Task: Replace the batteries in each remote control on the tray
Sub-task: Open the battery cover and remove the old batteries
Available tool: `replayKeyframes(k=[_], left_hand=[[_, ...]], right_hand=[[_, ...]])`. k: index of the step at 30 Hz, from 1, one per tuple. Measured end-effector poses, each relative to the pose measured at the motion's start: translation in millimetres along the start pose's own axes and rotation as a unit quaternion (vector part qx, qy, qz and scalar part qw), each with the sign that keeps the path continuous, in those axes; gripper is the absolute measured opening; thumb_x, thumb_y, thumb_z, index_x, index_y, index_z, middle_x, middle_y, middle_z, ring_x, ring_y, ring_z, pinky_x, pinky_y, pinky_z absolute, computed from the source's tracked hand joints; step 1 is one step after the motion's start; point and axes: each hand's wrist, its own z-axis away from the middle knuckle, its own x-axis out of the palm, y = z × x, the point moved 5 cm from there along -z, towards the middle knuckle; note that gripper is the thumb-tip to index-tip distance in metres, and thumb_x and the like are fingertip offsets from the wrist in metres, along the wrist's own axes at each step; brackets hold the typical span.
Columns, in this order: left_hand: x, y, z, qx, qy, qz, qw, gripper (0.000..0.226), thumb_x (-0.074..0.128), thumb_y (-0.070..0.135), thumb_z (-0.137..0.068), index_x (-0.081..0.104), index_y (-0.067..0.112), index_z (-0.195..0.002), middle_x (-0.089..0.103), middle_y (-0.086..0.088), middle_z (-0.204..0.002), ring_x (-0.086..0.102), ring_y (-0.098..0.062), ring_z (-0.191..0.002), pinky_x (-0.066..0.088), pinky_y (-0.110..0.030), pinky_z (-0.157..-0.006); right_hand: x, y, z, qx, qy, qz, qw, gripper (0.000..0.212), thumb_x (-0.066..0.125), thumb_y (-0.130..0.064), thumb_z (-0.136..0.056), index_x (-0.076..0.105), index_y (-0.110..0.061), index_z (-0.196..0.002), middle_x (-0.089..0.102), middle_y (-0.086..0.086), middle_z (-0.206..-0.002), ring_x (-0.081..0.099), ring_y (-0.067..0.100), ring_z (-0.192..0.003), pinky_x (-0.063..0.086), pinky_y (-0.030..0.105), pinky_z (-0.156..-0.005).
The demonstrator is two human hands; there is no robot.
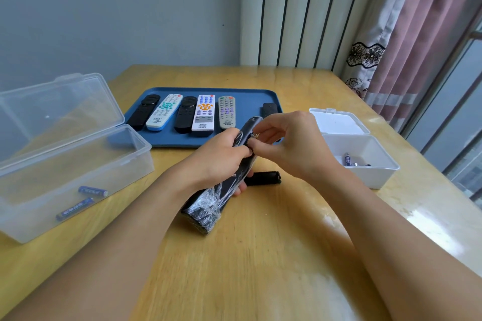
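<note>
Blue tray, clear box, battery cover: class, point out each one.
Blue tray (257, 98), head view, bare far-right floor.
Clear box (78, 161), head view, front wall.
Battery cover (263, 178), head view, its middle, on the table.

The yellow wooden counter (260, 255) carries a blue tray (250, 101) at the back, an open clear plastic box (78, 164) on the left, an open white box (365, 172) on the right, and 1 black battery cover (263, 178) lying near the middle.
</note>
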Motion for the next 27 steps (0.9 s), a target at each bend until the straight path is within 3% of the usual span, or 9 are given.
replayKeyframes(k=[2,5,11,16,21,24,27], left_hand=[[0.0,0.1,0.6,-0.001,-0.021,0.009,1.0,0.015,0.049,0.015,-0.1,0.052,0.017,-0.114,0.068,-0.026,-0.093,0.07,-0.034,-0.063,0.058,-0.04,-0.056],[-0.5,0.3,1.6,-0.002,-0.032,0.023,0.999,0.02,0.052,0.008,-0.095,0.05,0.014,-0.113,0.065,-0.029,-0.095,0.068,-0.035,-0.062,0.057,-0.04,-0.055],[-2.7,-1.4,-2.6,0.003,-0.004,0.025,1.0,0.03,0.053,0.011,-0.09,0.051,0.017,-0.119,0.065,-0.027,-0.088,0.067,-0.034,-0.059,0.057,-0.04,-0.054],[-3.5,-0.7,-4.7,0.015,0.016,0.045,0.999,0.019,0.053,0.019,-0.099,0.052,0.02,-0.118,0.066,-0.025,-0.084,0.069,-0.035,-0.057,0.057,-0.039,-0.051],[-10.4,0.7,-6.2,0.007,0.04,0.143,0.989,0.017,0.051,0.021,-0.103,0.055,0.014,-0.118,0.073,-0.023,-0.078,0.071,-0.038,-0.061,0.057,-0.038,-0.051],[-14.7,-3.0,0.1,-0.024,0.065,0.226,0.972,0.021,0.049,0.019,-0.103,0.052,0.004,-0.117,0.072,-0.023,-0.076,0.07,-0.036,-0.059,0.058,-0.04,-0.052],[-17.2,-7.4,7.2,-0.06,0.082,0.289,0.952,0.028,0.044,0.023,-0.106,0.053,0.0,-0.121,0.069,-0.02,-0.071,0.066,-0.03,-0.053,0.056,-0.034,-0.049]], right_hand=[[1.9,5.7,0.1,0.039,-0.02,-0.035,0.998,0.029,0.09,-0.027,-0.071,0.077,-0.012,-0.092,0.074,-0.003,-0.074,0.069,0.004,-0.065,0.06,0.026,-0.069],[2.6,10.6,-1.7,0.069,-0.029,-0.062,0.995,0.034,0.091,-0.026,-0.07,0.076,-0.009,-0.095,0.074,0.001,-0.074,0.07,0.01,-0.058,0.062,0.031,-0.064],[3.7,3.1,0.8,0.021,0.01,-0.008,1.0,0.014,0.081,-0.017,-0.079,0.077,-0.01,-0.09,0.073,-0.004,-0.072,0.07,0.008,-0.064,0.061,0.032,-0.064],[-1.0,11.7,-0.9,0.081,0.054,-0.05,0.994,0.003,0.074,-0.01,-0.085,0.077,-0.009,-0.086,0.072,0.002,-0.065,0.07,0.017,-0.057,0.061,0.043,-0.063],[-10.8,11.0,-3.1,0.119,0.097,-0.195,0.969,0.01,0.074,-0.019,-0.09,0.076,-0.011,-0.085,0.069,0.005,-0.061,0.059,0.011,-0.05,0.054,0.027,-0.052],[-4.0,0.3,-7.2,0.139,0.066,-0.29,0.944,0.012,0.074,-0.019,-0.091,0.076,-0.009,-0.085,0.062,-0.001,-0.059,0.052,0.011,-0.052,0.046,0.024,-0.053],[17.3,-35.0,-23.2,0.091,-0.033,-0.291,0.952,0.011,0.069,-0.015,-0.094,0.075,-0.009,-0.087,0.064,0.001,-0.064,0.053,0.012,-0.056,0.045,0.02,-0.054]])
